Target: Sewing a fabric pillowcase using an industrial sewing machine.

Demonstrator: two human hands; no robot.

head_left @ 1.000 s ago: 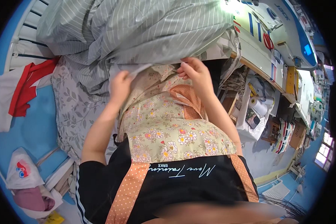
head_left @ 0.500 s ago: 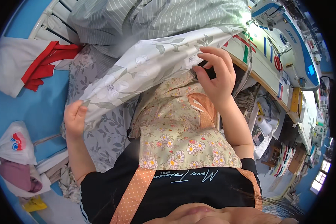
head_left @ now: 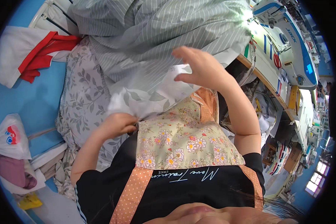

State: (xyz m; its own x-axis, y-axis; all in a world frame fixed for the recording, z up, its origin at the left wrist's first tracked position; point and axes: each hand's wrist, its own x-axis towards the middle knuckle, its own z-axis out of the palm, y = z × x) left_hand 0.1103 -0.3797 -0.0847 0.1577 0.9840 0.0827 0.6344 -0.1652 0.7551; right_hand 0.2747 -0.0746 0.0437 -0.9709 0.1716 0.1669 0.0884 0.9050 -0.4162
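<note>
A white cloth with grey leaves [head_left: 149,98] lies across my lap, partly blurred. My left hand [head_left: 117,125] is closed in a pinch on its near edge, just left of my flowered apron [head_left: 183,143]. Over the cloth's right part hangs my right hand [head_left: 207,71], thumb and fingers spread, with nothing gripped. Beyond both hands is a big heap of grey-green striped fabric [head_left: 149,30], which runs right toward the lit needle area of a white and blue sewing machine [head_left: 298,48]. More leaf-patterned cloth [head_left: 82,86] drapes down on the left.
On the sewing table at right, red-handled scissors [head_left: 277,61] lie near a yellow block-like piece [head_left: 294,97]. Thread cones [head_left: 265,121] sit below the table edge. White and red cloth [head_left: 31,56] and a plastic bag [head_left: 13,136] rest on the blue surface at left.
My left hand has moved right and toward my body with the cloth edge. My right hand has shifted left. The raised white cloth has come down, uncovering more of the striped fabric.
</note>
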